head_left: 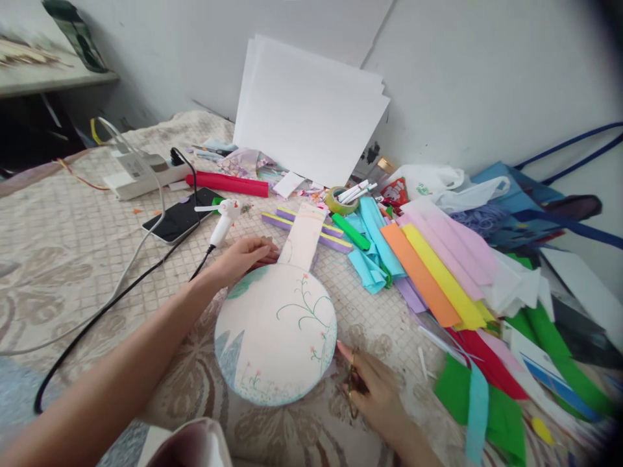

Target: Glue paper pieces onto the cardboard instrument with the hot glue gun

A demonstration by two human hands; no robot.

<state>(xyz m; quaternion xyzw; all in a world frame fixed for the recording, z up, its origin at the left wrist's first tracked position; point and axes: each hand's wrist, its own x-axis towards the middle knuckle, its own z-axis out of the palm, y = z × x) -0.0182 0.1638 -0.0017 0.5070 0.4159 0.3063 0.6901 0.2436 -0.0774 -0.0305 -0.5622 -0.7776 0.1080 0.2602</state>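
A cardboard piece shaped like a round-bodied lute (282, 337) lies in front of me, painted with green vines, small orange flowers and blue-grey peaks. Its pale straight neck (304, 237) points away and lies across purple-and-yellow strips (335, 241). My left hand (253, 253) rests by the neck's left edge, just above the disc, its fingers stretched out and partly hidden. On the right, my right hand (377, 389) has gold-coloured scissors (353, 383) looped at its fingers; their blades are hidden. Its index fingertip touches or nearly touches the disc's right rim.
A white glue gun (224, 224) with a black cord stands left of the neck, near a phone (182, 215) and a power strip (146, 174). White sheets (311, 110) lean on the wall. Coloured crepe paper (421, 275) and green scraps (496, 415) cover the right side.
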